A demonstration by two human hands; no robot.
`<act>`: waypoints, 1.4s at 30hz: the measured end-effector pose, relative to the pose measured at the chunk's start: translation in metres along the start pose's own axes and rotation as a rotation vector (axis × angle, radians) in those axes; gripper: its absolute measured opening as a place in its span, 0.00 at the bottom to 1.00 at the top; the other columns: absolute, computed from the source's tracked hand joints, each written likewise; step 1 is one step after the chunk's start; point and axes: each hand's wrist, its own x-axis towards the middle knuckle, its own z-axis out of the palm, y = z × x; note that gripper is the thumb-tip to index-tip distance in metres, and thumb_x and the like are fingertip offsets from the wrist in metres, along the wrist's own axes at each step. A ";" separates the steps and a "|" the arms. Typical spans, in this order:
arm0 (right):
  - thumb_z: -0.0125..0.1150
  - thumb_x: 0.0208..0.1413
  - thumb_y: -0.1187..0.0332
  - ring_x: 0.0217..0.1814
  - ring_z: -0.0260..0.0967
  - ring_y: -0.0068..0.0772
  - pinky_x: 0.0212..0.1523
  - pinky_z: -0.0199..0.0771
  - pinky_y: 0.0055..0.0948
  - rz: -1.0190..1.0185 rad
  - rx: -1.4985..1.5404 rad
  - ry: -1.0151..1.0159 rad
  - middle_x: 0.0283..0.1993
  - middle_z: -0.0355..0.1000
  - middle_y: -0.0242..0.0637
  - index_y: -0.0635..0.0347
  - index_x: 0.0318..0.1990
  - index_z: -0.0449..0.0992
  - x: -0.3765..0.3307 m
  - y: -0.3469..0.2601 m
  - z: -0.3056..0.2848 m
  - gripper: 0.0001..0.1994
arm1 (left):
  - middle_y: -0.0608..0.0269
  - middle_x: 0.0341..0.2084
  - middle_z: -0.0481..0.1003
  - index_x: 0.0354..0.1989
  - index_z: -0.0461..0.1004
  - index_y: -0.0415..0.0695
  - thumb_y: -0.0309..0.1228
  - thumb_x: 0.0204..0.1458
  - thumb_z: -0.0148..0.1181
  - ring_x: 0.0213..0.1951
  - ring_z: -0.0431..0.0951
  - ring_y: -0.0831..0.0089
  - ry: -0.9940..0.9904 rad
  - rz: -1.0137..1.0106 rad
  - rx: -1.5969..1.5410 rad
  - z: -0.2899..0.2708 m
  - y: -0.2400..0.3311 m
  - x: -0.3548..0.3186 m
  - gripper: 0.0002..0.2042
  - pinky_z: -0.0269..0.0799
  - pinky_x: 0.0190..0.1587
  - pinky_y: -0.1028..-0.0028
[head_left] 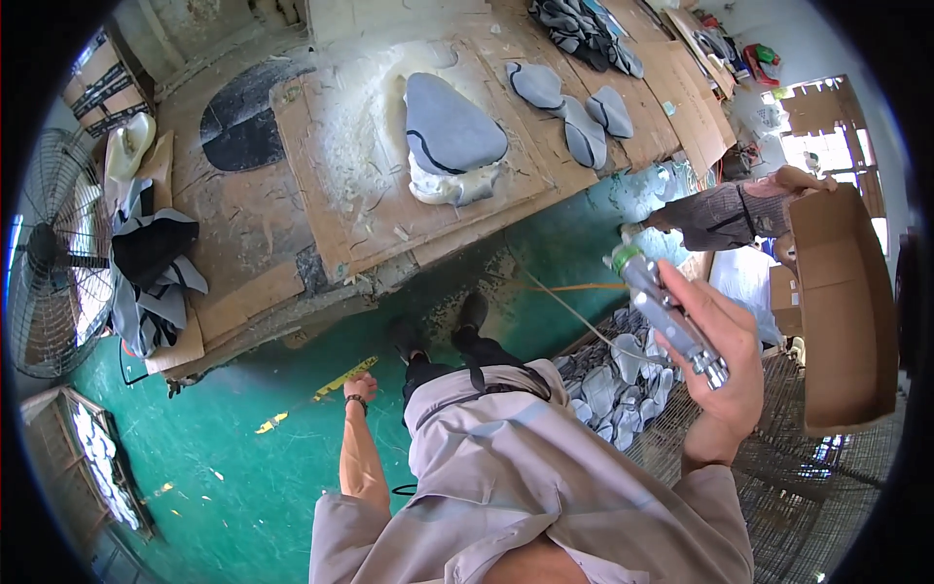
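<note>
My right hand (pixel 718 362) is raised at the right and is closed around a silver metal spray tool (pixel 667 313) with a green-tipped nozzle pointing up and left. My left hand (pixel 360 387) hangs by my side over the green floor (pixel 243 477), with a dark band on the wrist; its fingers are too small to read. A yellow strip (pixel 342 378) lies on the floor just beside it. My beige shirt and dark shoes fill the lower middle.
Another person's sleeved arm (pixel 725 216) holds a cardboard box (pixel 844 311) at the right. Grey cut pieces (pixel 613 384) are piled on a wire mesh rack (pixel 788 457). A cardboard-covered bench (pixel 341 214) carries a grey shaped pad (pixel 449 127) on white foam. A standing fan (pixel 49 255) is at the left.
</note>
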 end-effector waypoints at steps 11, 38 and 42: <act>0.50 0.33 0.83 0.41 0.74 0.44 0.46 0.71 0.25 -0.093 0.013 0.057 0.41 0.73 0.48 0.67 0.64 0.71 0.015 -0.001 0.006 0.40 | 0.63 0.32 0.83 0.46 0.82 0.47 0.31 0.58 0.56 0.31 0.83 0.73 -0.026 -0.030 -0.029 0.028 0.002 -0.012 0.11 0.79 0.31 0.67; 0.67 0.51 0.71 0.44 0.76 0.52 0.46 0.76 0.40 -0.167 0.501 -0.067 0.47 0.75 0.50 0.67 0.69 0.64 0.141 -0.166 0.148 0.35 | 0.58 0.18 0.78 0.43 0.78 0.31 0.57 0.61 0.57 0.23 0.84 0.61 -0.248 0.360 -0.152 -0.216 0.428 0.039 0.32 0.80 0.21 0.69; 0.68 0.51 0.69 0.48 0.77 0.54 0.48 0.77 0.39 -0.137 0.470 -0.108 0.50 0.74 0.53 0.68 0.69 0.62 0.146 -0.188 0.138 0.37 | 0.57 0.16 0.77 0.38 0.79 0.31 0.61 0.58 0.58 0.20 0.83 0.60 -0.200 0.295 -0.152 -0.208 0.431 0.047 0.34 0.78 0.18 0.68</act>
